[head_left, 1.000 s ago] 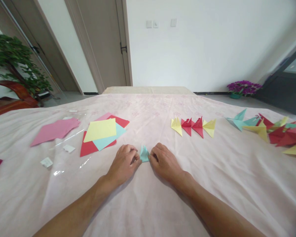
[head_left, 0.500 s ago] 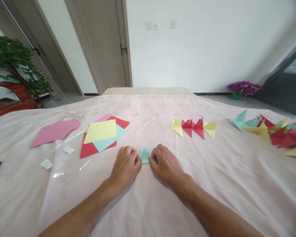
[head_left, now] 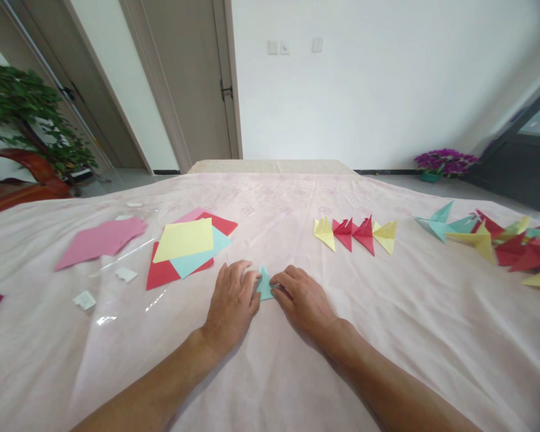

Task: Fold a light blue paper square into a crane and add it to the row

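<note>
A small folded piece of light teal origami paper (head_left: 265,287) lies on the pink tablecloth (head_left: 270,372) between my hands, its pointed tip facing away from me. My left hand (head_left: 234,295) grips its left edge with thumb and fingertips. From the other side my right hand (head_left: 302,297) pinches the right edge, its fingers curled over the paper. Part of the folded paper is hidden under the fingertips of both hands.
Beyond my left hand lies a stack of coloured paper sheets (head_left: 184,240). Farther left are pink sheets (head_left: 101,241) on a clear plastic sleeve. Four-pointed-looking folded cranes (head_left: 363,234) stand in a row at right; more folded cranes (head_left: 528,247) are heaped at far right.
The fingers of my left hand have lifted and stretched forward over the paper's edge. My right fingers have also extended a little. The paper stays in place.
</note>
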Available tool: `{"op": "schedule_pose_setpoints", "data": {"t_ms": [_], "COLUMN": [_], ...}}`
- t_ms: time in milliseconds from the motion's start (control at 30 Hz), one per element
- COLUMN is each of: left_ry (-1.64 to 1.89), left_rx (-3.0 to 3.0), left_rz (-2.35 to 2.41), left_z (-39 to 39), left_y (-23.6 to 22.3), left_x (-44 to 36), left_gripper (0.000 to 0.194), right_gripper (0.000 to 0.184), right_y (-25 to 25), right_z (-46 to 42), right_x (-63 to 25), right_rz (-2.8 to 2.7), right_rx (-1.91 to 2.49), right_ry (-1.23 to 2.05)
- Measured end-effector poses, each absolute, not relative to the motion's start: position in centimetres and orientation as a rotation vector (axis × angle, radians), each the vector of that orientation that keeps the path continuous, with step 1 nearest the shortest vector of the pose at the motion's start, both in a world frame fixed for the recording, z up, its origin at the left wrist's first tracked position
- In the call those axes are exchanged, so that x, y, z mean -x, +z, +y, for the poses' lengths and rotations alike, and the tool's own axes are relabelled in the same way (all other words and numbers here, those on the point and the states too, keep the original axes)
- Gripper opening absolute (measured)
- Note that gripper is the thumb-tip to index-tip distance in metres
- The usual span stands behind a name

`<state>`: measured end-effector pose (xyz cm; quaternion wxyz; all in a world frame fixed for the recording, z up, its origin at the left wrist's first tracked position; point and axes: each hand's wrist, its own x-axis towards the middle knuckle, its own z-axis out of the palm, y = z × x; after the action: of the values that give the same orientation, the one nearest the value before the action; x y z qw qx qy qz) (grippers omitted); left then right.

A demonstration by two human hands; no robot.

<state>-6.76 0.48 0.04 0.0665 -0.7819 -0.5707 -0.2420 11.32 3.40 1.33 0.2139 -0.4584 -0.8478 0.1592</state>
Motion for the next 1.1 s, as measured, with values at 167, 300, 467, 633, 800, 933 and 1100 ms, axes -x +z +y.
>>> {"op": "schedule_pose_setpoints", "data": {"t_ms": [167,300,467,633,800,933,1100], "left_ry": [-0.584,-0.436,-0.385,-0.358,-0.344,-0.33,-0.394], "left_rx": [2.392,2.459,2.511,2.544,2.604,2.649,2.655], "left_rz": [-1.517,-1.472,-1.442,-1.426,-1.483,-1.513,-1.563], "left_z": [0.4,0.3,0.4,0.4,0.6,1.0,1.3], "left_y": [-0.4,-0.4,-0.4,-0.4,-0.5,-0.9,-0.8], "left_x": [6.8,6.9,7.0,7.1,7.4,7.9,8.2], "left_gripper": [0.045,0.043,0.045,0.047,0.049,0.055,0.046], "right_gripper": [0.012,0.015,0.016,0.017,0.016,0.009,0.006], "right_y": [1.5,1.7,1.5,1.4,1.3,1.0,0.9], "right_z": [3.5,3.5,3.5,3.6,3.6,3.4,3.2], "right_x": [-11.2,-11.2,-11.3,-11.3,-11.1,-11.0,-11.0], "right_rz": [-2.36,-2.376,-2.382,-2.375,-2.376,-2.363,-2.328], "right_rx": [1.273,1.27,1.267,1.283,1.326,1.369,1.403], "right_ry": [0.447,0.452,0.451,0.447,0.403,0.29,0.26]}}
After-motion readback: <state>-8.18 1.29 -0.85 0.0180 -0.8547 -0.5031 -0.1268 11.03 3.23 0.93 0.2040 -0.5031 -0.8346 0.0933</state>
